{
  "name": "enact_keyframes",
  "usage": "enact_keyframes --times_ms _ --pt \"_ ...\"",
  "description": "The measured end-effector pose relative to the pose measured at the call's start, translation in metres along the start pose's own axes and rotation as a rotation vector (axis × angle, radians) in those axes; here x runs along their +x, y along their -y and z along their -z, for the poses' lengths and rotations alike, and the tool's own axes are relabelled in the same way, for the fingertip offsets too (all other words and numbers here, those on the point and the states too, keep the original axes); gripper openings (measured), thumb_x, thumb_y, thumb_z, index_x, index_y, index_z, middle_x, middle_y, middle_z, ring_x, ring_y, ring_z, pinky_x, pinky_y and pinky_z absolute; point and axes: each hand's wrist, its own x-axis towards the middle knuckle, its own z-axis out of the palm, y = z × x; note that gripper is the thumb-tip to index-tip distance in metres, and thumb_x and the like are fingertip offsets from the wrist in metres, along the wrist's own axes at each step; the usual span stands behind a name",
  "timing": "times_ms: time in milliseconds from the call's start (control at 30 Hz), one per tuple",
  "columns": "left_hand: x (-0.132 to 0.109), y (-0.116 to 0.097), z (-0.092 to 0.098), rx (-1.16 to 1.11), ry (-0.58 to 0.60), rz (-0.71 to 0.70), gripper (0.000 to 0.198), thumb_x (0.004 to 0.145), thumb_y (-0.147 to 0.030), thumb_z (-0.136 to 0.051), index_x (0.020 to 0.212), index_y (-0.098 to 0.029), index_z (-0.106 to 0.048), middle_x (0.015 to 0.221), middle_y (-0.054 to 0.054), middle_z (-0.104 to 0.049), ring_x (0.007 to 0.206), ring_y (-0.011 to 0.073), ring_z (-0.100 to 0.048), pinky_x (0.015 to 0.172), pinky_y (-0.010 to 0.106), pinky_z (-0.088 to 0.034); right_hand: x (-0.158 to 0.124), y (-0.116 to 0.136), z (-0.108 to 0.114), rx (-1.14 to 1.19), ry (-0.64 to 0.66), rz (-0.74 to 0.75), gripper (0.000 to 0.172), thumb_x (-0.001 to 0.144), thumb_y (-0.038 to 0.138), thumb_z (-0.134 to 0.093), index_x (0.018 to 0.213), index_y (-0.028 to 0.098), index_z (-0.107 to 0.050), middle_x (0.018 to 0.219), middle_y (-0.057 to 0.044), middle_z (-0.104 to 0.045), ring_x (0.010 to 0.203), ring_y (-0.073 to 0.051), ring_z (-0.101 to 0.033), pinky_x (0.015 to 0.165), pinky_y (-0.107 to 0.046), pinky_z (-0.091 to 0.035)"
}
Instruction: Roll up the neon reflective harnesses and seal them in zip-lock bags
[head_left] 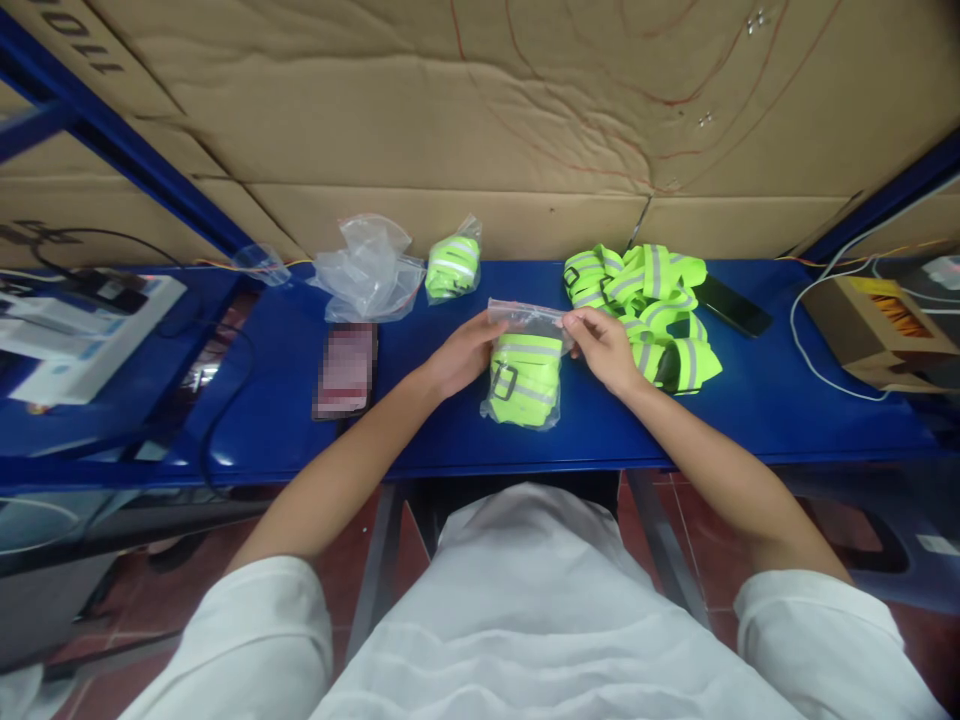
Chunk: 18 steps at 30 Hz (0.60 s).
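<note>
Item one, centre of my view: a clear bag (525, 320) with a folded yellow strap (525, 378) inside, standing on the near part of the blue table (750, 410). My left hand (465, 352) pinches its top left corner and my right hand (604, 345) pinches the top right, which I judge holds the mouth taut while the table takes the weight. Just right of it and within reach is a loose pile of straps (652, 290), with a black phone (731, 305) touching its far edge. Behind left are a filled bag (452, 265) and crumpled empty bags (367, 268), likely parked out of the way. A second phone (345, 370) lies to the left, and a cardboard box (877, 325) sits far right.
</note>
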Motion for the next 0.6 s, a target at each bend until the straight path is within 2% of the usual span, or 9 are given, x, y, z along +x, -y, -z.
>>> enact_keyframes --times_ms 67,167,233,300,367,433,500,600 --pt "-0.002 0.002 -0.002 0.025 0.056 0.039 0.065 0.077 -0.041 -0.092 0.133 -0.02 -0.068 0.13 0.01 -0.074 0.123 0.0295 -0.068 0.106 0.038 -0.052 0.001 0.0 0.001 0.043 -0.031 0.044 0.056 0.086 0.078 -0.069 0.09 0.022 -0.072 0.069 0.001 -0.063 0.058 -0.014 -0.057 0.056 -0.029 -0.051" --pt "-0.006 0.005 -0.002 0.116 0.054 0.077 0.088 0.071 -0.034 -0.097 0.148 -0.025 -0.055 0.135 0.009 -0.071 0.128 0.0294 -0.066 0.108 0.039 -0.051 0.004 -0.004 0.002 0.109 -0.09 0.08 0.051 0.089 0.074 -0.068 0.087 0.023 -0.069 0.073 0.001 -0.065 0.062 -0.014 -0.061 0.062 -0.03 -0.057" --pt "-0.007 0.006 -0.001 0.194 0.012 0.063 0.096 0.069 -0.034 -0.098 0.151 -0.027 -0.05 0.132 0.009 -0.072 0.125 0.0293 -0.067 0.106 0.04 -0.053 0.006 -0.007 0.002 0.164 -0.129 0.058 0.049 0.089 0.074 -0.068 0.092 0.024 -0.068 0.079 0.0 -0.067 0.067 -0.015 -0.065 0.066 -0.031 -0.06" --pt "-0.005 0.007 0.001 0.259 -0.05 0.01 0.093 0.07 -0.038 -0.097 0.149 -0.025 -0.051 0.127 0.01 -0.074 0.12 0.0299 -0.069 0.103 0.042 -0.056 0.007 -0.011 0.001 0.232 -0.154 0.025 0.05 0.088 0.074 -0.069 0.103 0.026 -0.068 0.091 -0.001 -0.07 0.075 -0.017 -0.069 0.073 -0.033 -0.063" --pt "0.003 0.006 0.005 0.303 -0.115 -0.049 0.093 0.071 -0.043 -0.095 0.149 -0.022 -0.049 0.127 0.012 -0.073 0.12 0.0315 -0.069 0.102 0.044 -0.057 0.009 -0.014 0.0 0.272 -0.161 0.004 0.053 0.088 0.074 -0.069 0.114 0.028 -0.066 0.105 -0.003 -0.071 0.087 -0.017 -0.073 0.082 -0.034 -0.065" --pt "0.015 0.001 0.009 0.396 -0.183 -0.104 0.097 0.076 -0.048 -0.09 0.154 -0.019 -0.041 0.13 0.016 -0.072 0.123 0.034 -0.068 0.104 0.049 -0.056 0.009 -0.018 -0.001 0.247 -0.149 0.005 0.055 0.088 0.074 -0.069 0.119 0.029 -0.063 0.115 -0.004 -0.07 0.098 -0.018 -0.074 0.09 -0.035 -0.064" --pt "0.026 -0.008 0.014 0.646 -0.257 -0.248 0.097 0.082 -0.053 -0.083 0.158 -0.017 -0.036 0.141 0.02 -0.066 0.135 0.0368 -0.062 0.114 0.053 -0.05 0.008 -0.02 -0.003 0.151 -0.114 0.027 0.057 0.091 0.075 -0.064 0.122 0.028 -0.062 0.119 -0.006 -0.069 0.103 -0.019 -0.073 0.09 -0.036 -0.064" --pt "0.033 -0.029 0.022 1.141 -0.312 -0.638 0.081 0.098 -0.056 -0.064 0.162 -0.014 -0.034 0.166 0.022 -0.042 0.159 0.0349 -0.035 0.131 0.05 -0.028 0.004 -0.02 -0.005 0.003 -0.052 0.071 0.055 0.097 0.073 -0.056 0.123 0.026 -0.063 0.118 -0.008 -0.069 0.101 -0.021 -0.071 0.086 -0.037 -0.063"
